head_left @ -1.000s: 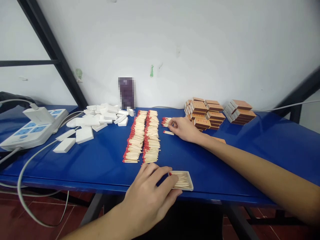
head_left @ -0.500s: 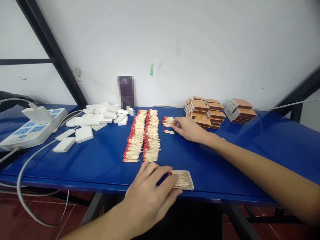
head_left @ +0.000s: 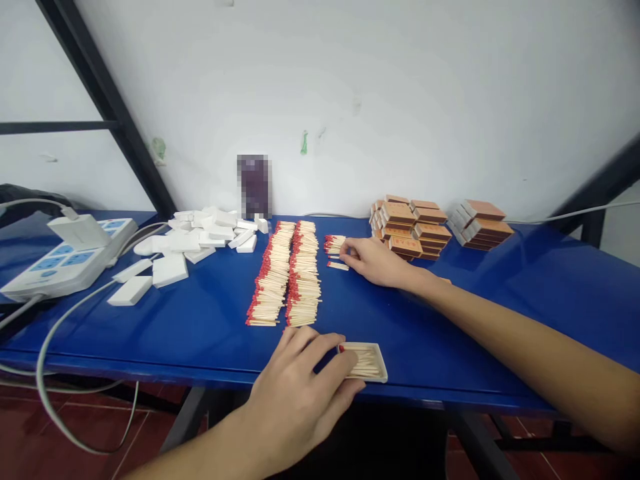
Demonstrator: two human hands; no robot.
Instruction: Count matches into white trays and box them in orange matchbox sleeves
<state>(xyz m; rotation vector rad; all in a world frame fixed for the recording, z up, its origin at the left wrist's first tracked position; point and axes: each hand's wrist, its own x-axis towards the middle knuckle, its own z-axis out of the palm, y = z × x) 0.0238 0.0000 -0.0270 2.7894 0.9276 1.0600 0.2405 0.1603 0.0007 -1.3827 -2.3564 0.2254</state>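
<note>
My left hand (head_left: 300,387) grips the left end of a white matchbox tray (head_left: 367,362) holding several matches, near the front edge of the blue table (head_left: 200,320). My right hand (head_left: 373,260) reaches to the far middle, its fingers curled onto a small bunch of red-tipped matches (head_left: 334,245). One single match (head_left: 338,266) lies just in front of that bunch. Two long rows of matches (head_left: 290,273) run down the table's middle, to the left of my right hand.
A heap of white matchbox trays (head_left: 200,237) lies at the back left. Stacks of orange matchbox sleeves (head_left: 410,229) and a further stack (head_left: 483,223) stand at the back right. A white power strip (head_left: 65,253) with cables sits at the left edge.
My right hand shifted slightly back and forth at the small match bunch, ending with its fingers closer over it. My left hand stayed on the tray.
</note>
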